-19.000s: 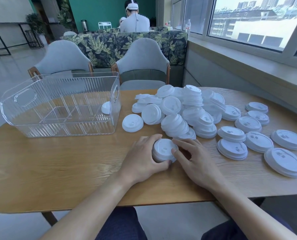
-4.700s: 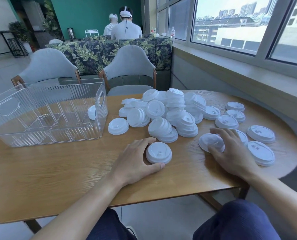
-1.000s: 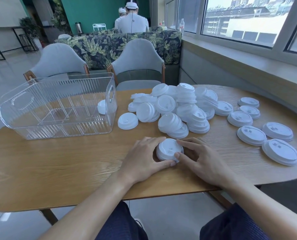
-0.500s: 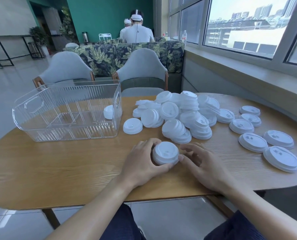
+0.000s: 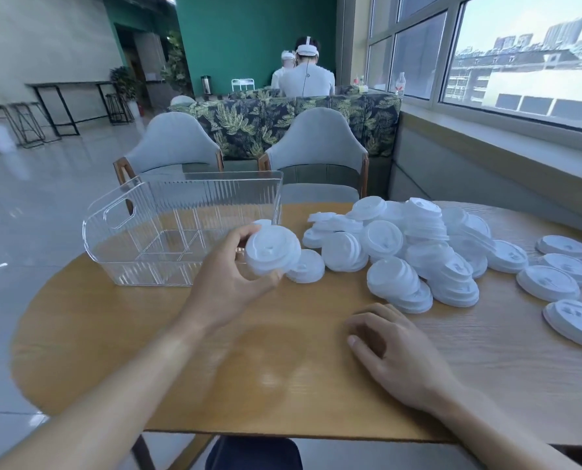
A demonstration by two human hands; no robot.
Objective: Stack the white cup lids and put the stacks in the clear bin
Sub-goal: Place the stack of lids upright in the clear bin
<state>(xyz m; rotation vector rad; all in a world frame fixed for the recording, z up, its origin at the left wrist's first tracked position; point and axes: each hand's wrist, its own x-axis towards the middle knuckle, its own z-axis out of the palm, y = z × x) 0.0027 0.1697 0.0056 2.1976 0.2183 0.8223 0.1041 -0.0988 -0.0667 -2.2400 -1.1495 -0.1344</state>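
My left hand (image 5: 228,283) grips a short stack of white cup lids (image 5: 272,248) and holds it in the air, just in front of the right end of the clear bin (image 5: 140,239). The bin stands at the table's back left with dividers inside. My right hand (image 5: 395,347) rests on the wooden table with loosely curled fingers and holds nothing. A big heap of white lids (image 5: 401,245) lies at the middle right. Larger single lids (image 5: 547,283) are spread near the right edge.
The round wooden table (image 5: 283,368) has bare wood in front of me. Two grey chairs (image 5: 316,154) stand behind it, then a leaf-patterned sofa. Two people sit far back. A window sill runs along the right.
My left hand has lifted the lid stack off the table and carried it left and up toward the bin. My right hand let go of the stack and stayed on the table.
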